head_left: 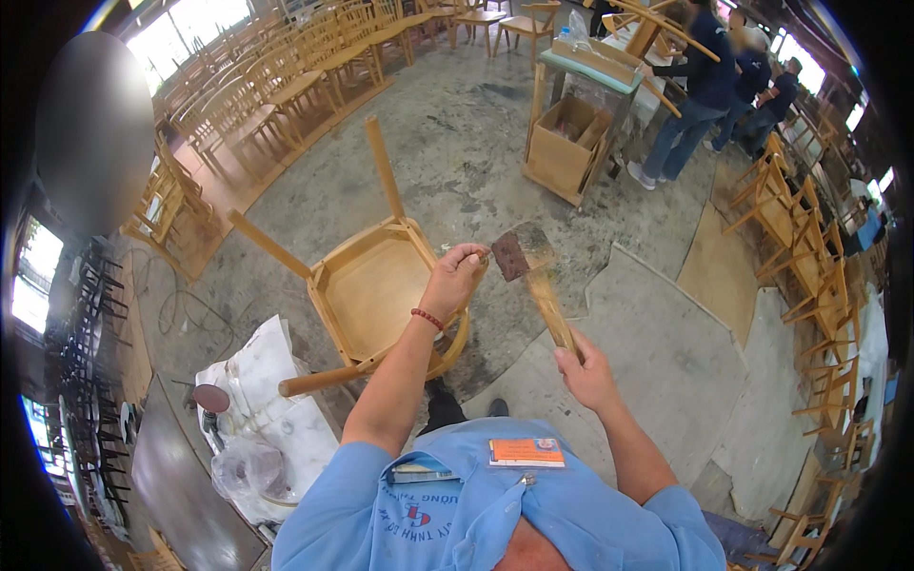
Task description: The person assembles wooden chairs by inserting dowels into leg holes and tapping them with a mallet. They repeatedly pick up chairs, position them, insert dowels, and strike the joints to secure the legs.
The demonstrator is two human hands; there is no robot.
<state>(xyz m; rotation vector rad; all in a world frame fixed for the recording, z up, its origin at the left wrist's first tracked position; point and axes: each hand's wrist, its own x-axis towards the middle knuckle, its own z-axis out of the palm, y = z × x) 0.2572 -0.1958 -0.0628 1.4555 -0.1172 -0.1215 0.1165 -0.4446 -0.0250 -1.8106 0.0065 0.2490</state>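
An upturned light wooden chair [373,285] lies tilted on the floor ahead of me. Its seat's underside faces up and three legs stick out; its curved back shows below. My left hand [457,276], with a red bead bracelet at the wrist, is closed at the chair's right corner. The part in its fingers is mostly hidden. My right hand [587,371] is wrapped round the wooden handle of a mallet [547,303]. The mallet's dark brown block head, blurred by motion, is just right of my left fingers.
Rows of wooden chairs [286,86] stand at the far left, more chairs [814,276] along the right. A wheeled cart [571,143] holds a cardboard box; people [690,95] work behind it. A white-covered low surface [286,428] with plastic wrap is at my left. Grey sheets [657,352] lie right.
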